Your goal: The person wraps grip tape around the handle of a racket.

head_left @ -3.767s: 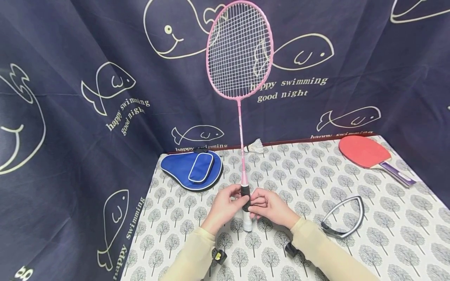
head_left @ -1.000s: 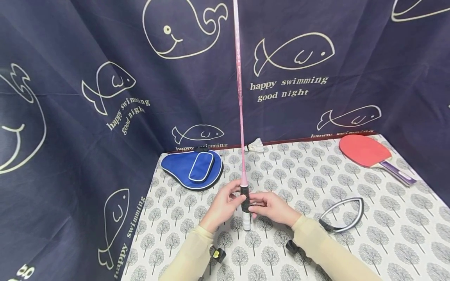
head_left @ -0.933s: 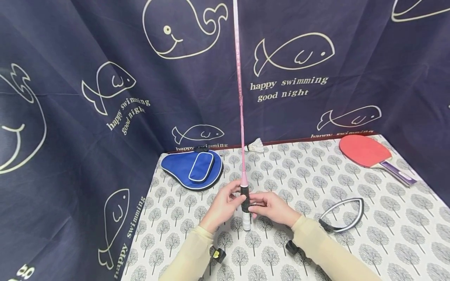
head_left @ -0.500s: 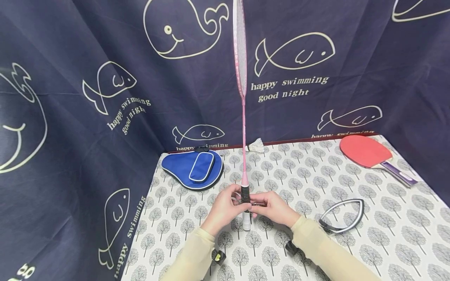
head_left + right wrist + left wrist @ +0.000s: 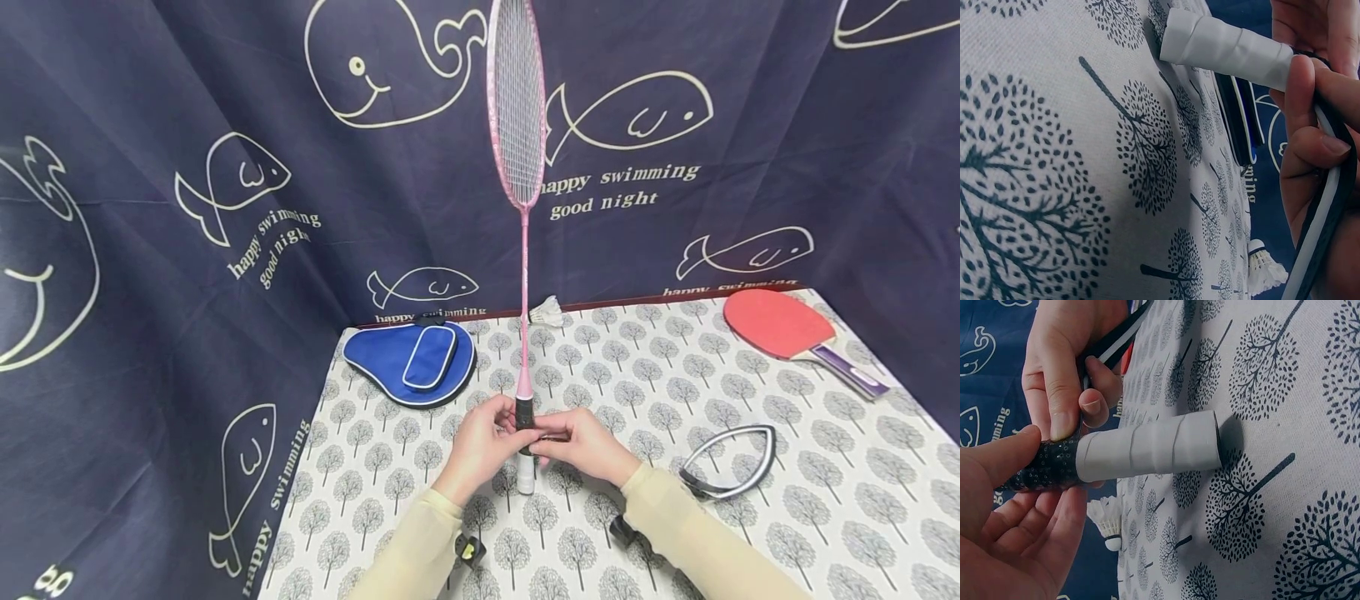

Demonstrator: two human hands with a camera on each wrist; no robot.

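A pink badminton racket (image 5: pixel 522 108) stands upright with its butt on the tree-patterned tablecloth (image 5: pixel 825 500). The lower handle is white (image 5: pixel 1147 447); above that it is wrapped in black grip tape (image 5: pixel 1047 465). My left hand (image 5: pixel 504 425) grips the black-wrapped part between thumb (image 5: pixel 997 459) and fingers. My right hand (image 5: pixel 546 440) pinches a black-and-white tape strip (image 5: pixel 1322 231) right beside the handle. The strip's loose length loops over the table (image 5: pixel 731 462) to the right.
A blue paddle case (image 5: pixel 411 358) lies at the back left, a white shuttlecock (image 5: pixel 546 312) at the back middle, and a red table tennis paddle (image 5: pixel 780 325) at the back right. Dark blue fish-print cloth (image 5: pixel 187 250) closes off the back and left.
The racket has turned about its shaft: face-on 3.8 s ago, edge-on a second ago, now partly face-on again. Both hands stay at the handle.
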